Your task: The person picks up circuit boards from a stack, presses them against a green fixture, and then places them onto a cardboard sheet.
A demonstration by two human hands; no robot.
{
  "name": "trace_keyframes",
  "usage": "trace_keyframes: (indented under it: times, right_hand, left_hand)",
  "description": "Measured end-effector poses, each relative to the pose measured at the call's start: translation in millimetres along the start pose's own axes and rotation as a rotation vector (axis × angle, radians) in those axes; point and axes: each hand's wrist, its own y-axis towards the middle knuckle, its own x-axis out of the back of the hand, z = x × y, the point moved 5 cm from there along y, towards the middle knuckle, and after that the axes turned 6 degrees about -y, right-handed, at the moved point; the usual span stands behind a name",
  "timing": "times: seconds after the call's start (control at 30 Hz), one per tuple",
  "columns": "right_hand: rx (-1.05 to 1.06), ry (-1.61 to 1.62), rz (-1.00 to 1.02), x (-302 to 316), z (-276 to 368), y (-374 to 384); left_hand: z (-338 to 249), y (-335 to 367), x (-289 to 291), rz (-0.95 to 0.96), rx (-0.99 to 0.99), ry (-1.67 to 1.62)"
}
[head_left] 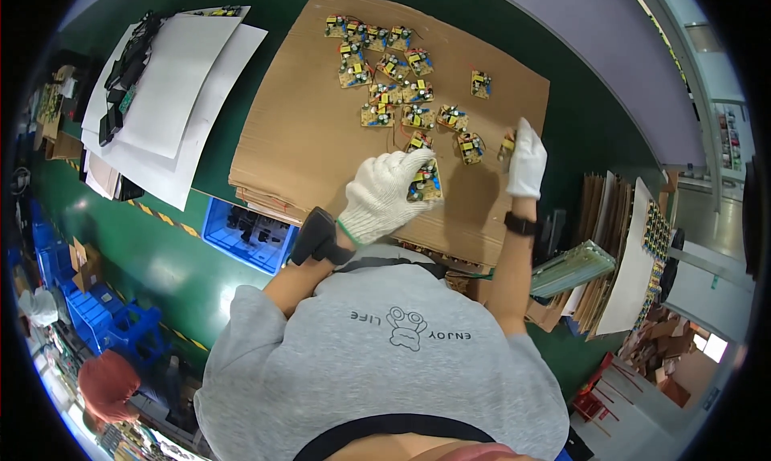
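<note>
My left hand [385, 194], in a white knitted glove, grips a small circuit board [426, 184] with yellow, blue and green parts between thumb and fingers, low over the cardboard. To the right, my right hand [527, 162], gloved in white, is seen edge-on with its fingers pointing away from me. A tilted circuit board [507, 145] sits against its inner side and looks held there; the thumb's grip is partly hidden. Beyond my hands, several similar circuit boards [385, 94] lie clustered on the cardboard sheet [289, 132], and a lone circuit board [481, 84] lies farther right.
White sheets [165, 91] with black parts on them lie at the left. A blue bin [247, 234] of black pieces stands below the table edge. Upright cardboard sheets [598, 228] and a clear tray stack [574, 270] are at my right. A person in a red cap [108, 385] is lower left.
</note>
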Motion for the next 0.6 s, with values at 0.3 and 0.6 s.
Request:
trace_keyframes:
  times: [0.3,0.6]
  right_hand:
    - [0.327,-0.905,-0.046,-30,21,23]
    - [0.318,-0.756,-0.195,-55,47,73]
  left_hand:
    - [17,-14,-1,0.063,0.014,0.030]
    - [18,-14,-2,0.110,0.004,0.059]
